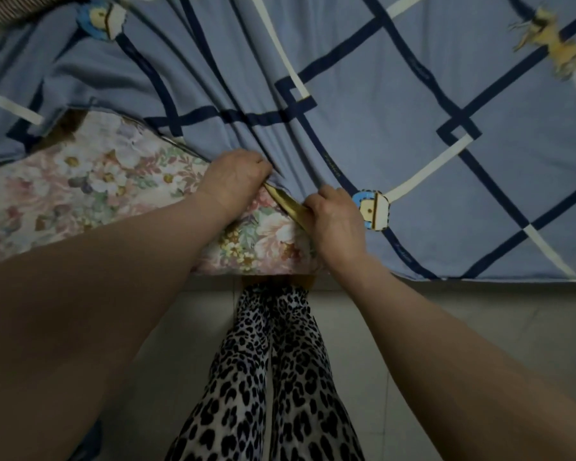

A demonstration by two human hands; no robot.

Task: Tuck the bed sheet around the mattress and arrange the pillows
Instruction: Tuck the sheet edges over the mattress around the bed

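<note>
I see left hand (pixel 235 176) fingers curled, gripping blue sheet (pixel 396 104) edge at near side | right hand (pixel 335 216) pinching same edge, just right | floral mattress (pixel 90 184) bare at left | sheet covers right and far | pillows unseen

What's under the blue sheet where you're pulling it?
Under the blue sheet, a floral mattress with a gold edge strip shows where both hands, left hand and right hand, grip its edge. Further right the sheet hides everything beneath.
</note>
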